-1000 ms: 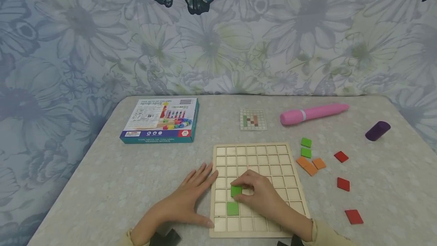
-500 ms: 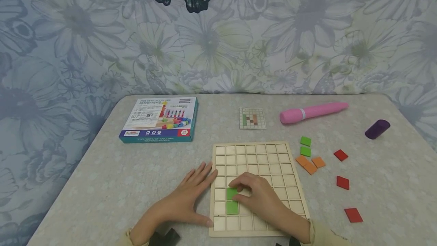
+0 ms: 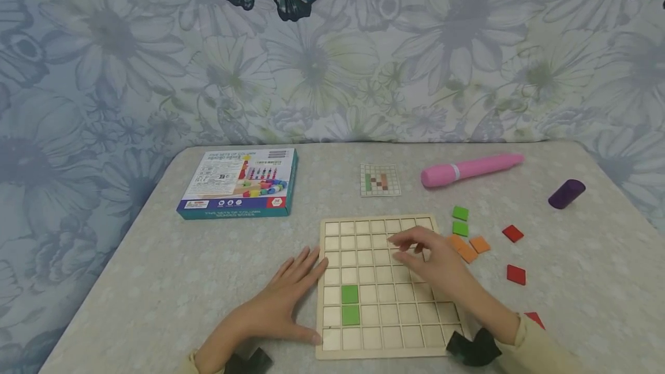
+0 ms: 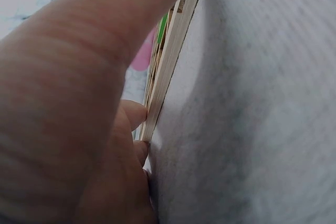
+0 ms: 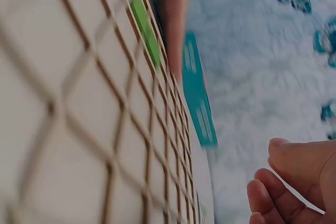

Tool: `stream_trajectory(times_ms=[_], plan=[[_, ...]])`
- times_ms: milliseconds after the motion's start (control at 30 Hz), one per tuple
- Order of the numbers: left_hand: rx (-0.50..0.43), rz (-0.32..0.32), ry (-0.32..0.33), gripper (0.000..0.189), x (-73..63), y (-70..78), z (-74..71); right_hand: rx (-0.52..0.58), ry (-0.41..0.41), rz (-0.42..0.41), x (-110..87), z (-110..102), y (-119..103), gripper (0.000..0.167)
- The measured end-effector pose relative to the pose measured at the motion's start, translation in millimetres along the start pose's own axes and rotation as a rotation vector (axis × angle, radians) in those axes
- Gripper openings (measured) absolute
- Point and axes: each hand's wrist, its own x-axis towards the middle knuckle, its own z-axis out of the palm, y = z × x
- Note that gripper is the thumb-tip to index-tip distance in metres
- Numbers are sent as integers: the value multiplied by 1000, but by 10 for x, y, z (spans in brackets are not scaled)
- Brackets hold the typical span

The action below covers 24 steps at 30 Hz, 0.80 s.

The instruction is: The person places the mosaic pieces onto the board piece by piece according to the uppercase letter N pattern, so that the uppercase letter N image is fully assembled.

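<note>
Two green square tiles (image 3: 350, 305) lie in neighbouring cells of a wooden grid board (image 3: 374, 356), in its second column from the left. My left hand (image 3: 280, 299) rests along the board's left edge, fingers spread and straight, fingertips and thumb touching the rim. In the left wrist view, those fingers (image 4: 134, 114) press at the side of the board. Over the upper right of the board is my right hand (image 3: 436, 255), holding nothing, thumb and fingers apart and loosely bent. The right wrist view shows its fingertips (image 5: 273, 182) bare.
Right of the board lie two green tiles (image 3: 460, 220), several orange tiles (image 3: 480, 244) and red tiles (image 3: 516, 275). Behind it are a pattern card (image 3: 381, 180), a pink marker-shaped tube (image 3: 473, 170), a purple cylinder (image 3: 567, 194) and a flat box (image 3: 239, 183).
My right hand set the second green tile into the cell behind the first, let go, and moved up and right over the board. The left hand stays at the board's edge.
</note>
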Motion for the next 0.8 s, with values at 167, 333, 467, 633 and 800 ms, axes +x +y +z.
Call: stream_trajectory(times_ms=[167,333,467,633,800], plan=[[2,-7,-5,117,2,-14,-11,-92,106,70,25,-504,311,20],[-7,-10,-5,116,-8,-37,-5,-118,136,159,2,-821,627,26],[-6,-7,-3,116,-9,-49,7,-85,107,288,-28,-902,789,36],[-13,-13,-10,116,1,-46,21,-41,68,356,-38,-879,903,41],[-26,-24,-22,115,8,-33,22,-116,55,337,-58,-839,914,39]])
